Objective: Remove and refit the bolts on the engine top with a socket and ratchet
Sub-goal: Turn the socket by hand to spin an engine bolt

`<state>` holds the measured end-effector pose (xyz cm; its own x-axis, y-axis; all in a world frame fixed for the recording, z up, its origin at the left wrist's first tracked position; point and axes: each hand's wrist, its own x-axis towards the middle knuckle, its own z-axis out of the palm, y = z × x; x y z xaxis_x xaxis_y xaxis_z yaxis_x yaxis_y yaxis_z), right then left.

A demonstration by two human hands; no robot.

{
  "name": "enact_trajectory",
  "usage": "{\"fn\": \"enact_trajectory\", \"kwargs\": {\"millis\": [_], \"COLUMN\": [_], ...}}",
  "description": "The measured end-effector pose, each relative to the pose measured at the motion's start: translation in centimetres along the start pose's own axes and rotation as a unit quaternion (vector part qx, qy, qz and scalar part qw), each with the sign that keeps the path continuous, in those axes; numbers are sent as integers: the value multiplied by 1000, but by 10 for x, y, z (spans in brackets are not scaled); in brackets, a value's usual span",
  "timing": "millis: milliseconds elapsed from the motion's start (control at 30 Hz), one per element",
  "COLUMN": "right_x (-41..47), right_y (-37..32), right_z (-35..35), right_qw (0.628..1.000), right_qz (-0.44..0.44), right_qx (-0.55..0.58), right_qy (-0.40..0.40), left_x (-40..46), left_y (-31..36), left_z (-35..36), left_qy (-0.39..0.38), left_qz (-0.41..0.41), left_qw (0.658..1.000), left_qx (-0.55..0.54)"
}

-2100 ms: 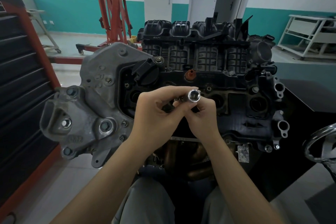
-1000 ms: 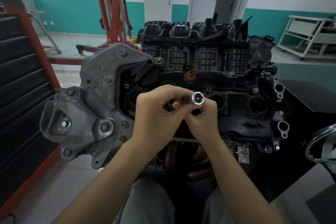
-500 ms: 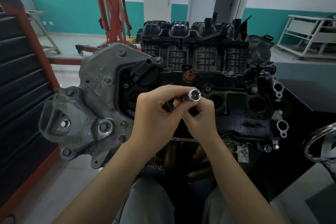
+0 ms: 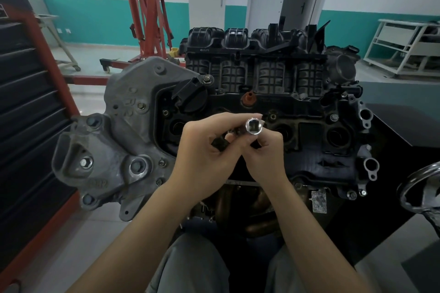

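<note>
Chrome socket [image 4: 254, 126] sits mid-frame w/ its open end facing the camera, held up in front of the engine [image 4: 273, 107], not touching any bolt. Left hand [image 4: 209, 150] is curled around a dark tool piece [image 4: 220, 143] behind the socket, prob the ratchet but mostly hidden by fingers so can't say for sure. Right hand [image 4: 262, 152] pinches the socket from below, thumb and fingertips clamped right at its rim. Both hands touch each other at center. Engine fills the middle of the frame, black plastic cover up top, grey cast metal bracket [image 4: 114, 140] at left w/ several bolts in it. Orange cap [image 4: 248, 100] just above the hands. Red engine hoist [image 4: 147, 12] upper left, white rack [image 4: 404, 47] upper right, dark tool cabinet [image 4: 23, 102] along left edge.
</note>
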<state>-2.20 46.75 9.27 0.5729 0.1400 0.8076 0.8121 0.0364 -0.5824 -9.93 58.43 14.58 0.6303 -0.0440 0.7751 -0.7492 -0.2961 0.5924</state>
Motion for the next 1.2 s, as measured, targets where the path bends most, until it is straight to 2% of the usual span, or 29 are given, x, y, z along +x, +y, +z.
{"fn": "enact_trajectory", "kwargs": {"millis": [100, 233, 367, 467, 567, 633, 733, 833, 967, 1067, 1200], "right_x": [-1, 0, 1, -1, -2, -1, -1, -1, -2, -1, 0], "right_y": [2, 1, -1, 2, 5, 4, 1, 2, 5, 2, 0], "right_z": [0, -1, -2, -2, -2, -2, -2, -1, -2, -2, -2], "right_qw": [1000, 1000, 999, 1000, 1000, 1000, 1000, 1000, 1000, 1000, 1000], "right_qz": [19, 3, -16, 12, 13, 4, -11, 9, 26, 4, -6], "right_qx": [9, 7, -8, -7, -15, -18, -17, 0, 10, 8, 6], "right_qy": [18, 12, -32, -4, 10, 7, -5, -5, 6, -8, -26], "left_x": [1, 2, 1, 2, 2, 1, 0, -1, 1, 0, -1], "left_y": [1, 0, -1, -1, 0, 0, 0, 0, 0, 0, 2], "left_z": [-1, -1, -2, -3, -1, 0, 0, -1, -1, 0, -4], "left_qy": [-18, 36, 14, -20, 27, 50, 24, -13, 15, 42, -9], "left_qz": [-1, 36, 19, 14, 42, 52, 41, 2, 12, 31, -2], "left_qw": [1000, 996, 1000, 1000, 996, 994, 998, 999, 999, 997, 1000], "left_qx": [3, 67, 6, -8, 68, 81, 38, -32, 37, 62, -21]}}
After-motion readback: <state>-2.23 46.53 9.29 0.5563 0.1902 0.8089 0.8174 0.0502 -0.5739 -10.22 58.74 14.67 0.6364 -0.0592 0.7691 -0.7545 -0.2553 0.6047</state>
